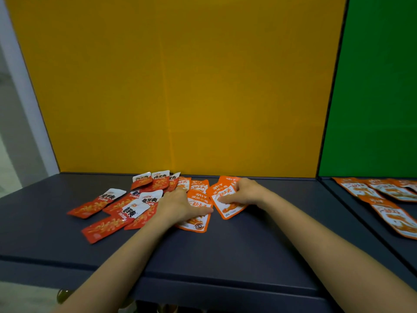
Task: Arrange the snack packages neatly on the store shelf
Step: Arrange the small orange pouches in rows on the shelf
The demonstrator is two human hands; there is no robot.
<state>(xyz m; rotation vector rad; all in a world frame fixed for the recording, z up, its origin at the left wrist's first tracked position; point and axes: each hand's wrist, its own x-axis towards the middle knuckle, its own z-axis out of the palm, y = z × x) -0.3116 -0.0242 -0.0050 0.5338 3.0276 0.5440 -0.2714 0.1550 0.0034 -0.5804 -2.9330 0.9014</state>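
Several red-and-white snack packets (pixel 117 206) lie scattered on the left of the dark grey shelf (pixel 225 249). Several orange packets (pixel 198 188) overlap in the middle, close to the yellow back panel. My left hand (pixel 178 205) lies flat on an orange packet (pixel 196 224), fingers pointing right. My right hand (pixel 246 192) rests on another orange packet (pixel 228 211), its fingers spread over the top and the thumb pressing the face. Both forearms reach in from the bottom of the view.
A yellow back panel (pixel 180 86) closes the shelf behind. To the right, a divider separates a green-backed section (pixel 372 86) holding more orange packets (pixel 383 199). A white frame (pixel 24 86) borders the left. The shelf's front lip runs along the bottom.
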